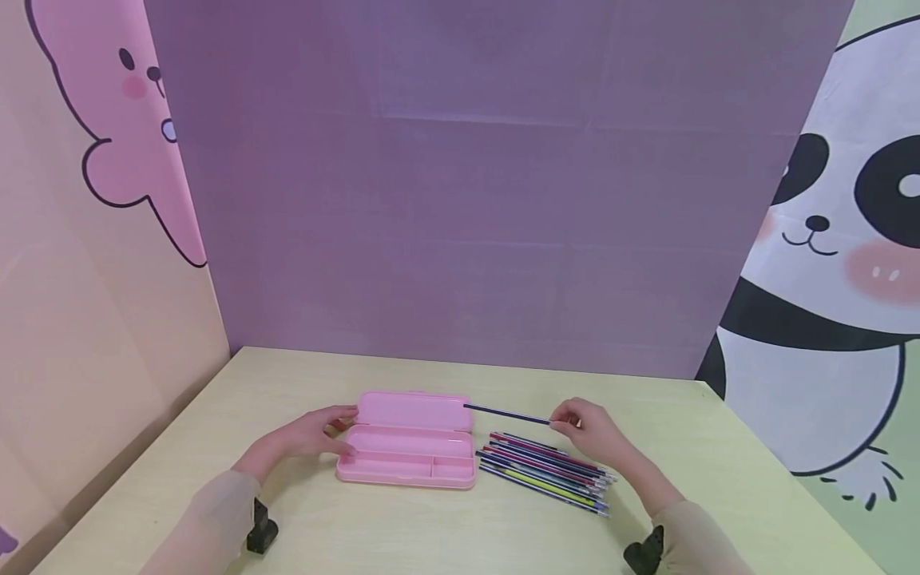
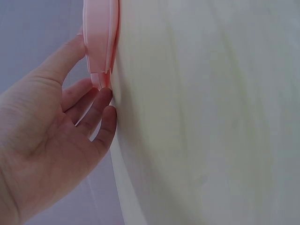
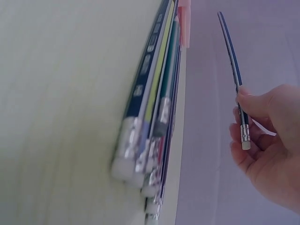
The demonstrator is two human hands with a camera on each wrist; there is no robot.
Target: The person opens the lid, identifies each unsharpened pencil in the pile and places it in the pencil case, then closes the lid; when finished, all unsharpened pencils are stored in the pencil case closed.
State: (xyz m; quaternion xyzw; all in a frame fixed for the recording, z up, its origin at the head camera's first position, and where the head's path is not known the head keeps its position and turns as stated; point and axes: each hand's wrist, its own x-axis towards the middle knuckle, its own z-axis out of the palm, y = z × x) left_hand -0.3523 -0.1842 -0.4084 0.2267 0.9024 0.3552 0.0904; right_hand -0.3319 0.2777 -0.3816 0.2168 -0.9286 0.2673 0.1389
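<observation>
In the head view, an open pink pencil case (image 1: 402, 480) is lying on a pale wood-look bench (image 1: 345, 527), its lid at twelve o'clock; the left hand (image 1: 316, 432) is gripping its nine o'clock end, thumb at the tray and fingers at the lid. Well apart at three o'clock, the right hand (image 1: 591, 433) is pinching a dark pencil (image 1: 509, 414), whose far end is reaching the lid's edge. Below it, a bundle of pencils (image 1: 542, 471) is resting just beside the case. A purple backdrop (image 1: 467, 200) is hanging at twelve, a pink cartoon figure (image 1: 108, 88) showing at ten and a panda (image 1: 826, 303) at two. The left wrist view is revealing fingertips curling at the case's end. The right wrist view is adding the held pencil's white eraser (image 3: 246, 146) and silver ferrule (image 3: 245, 133); pale printing on a bundled pencil is staying too blurred to read.
</observation>
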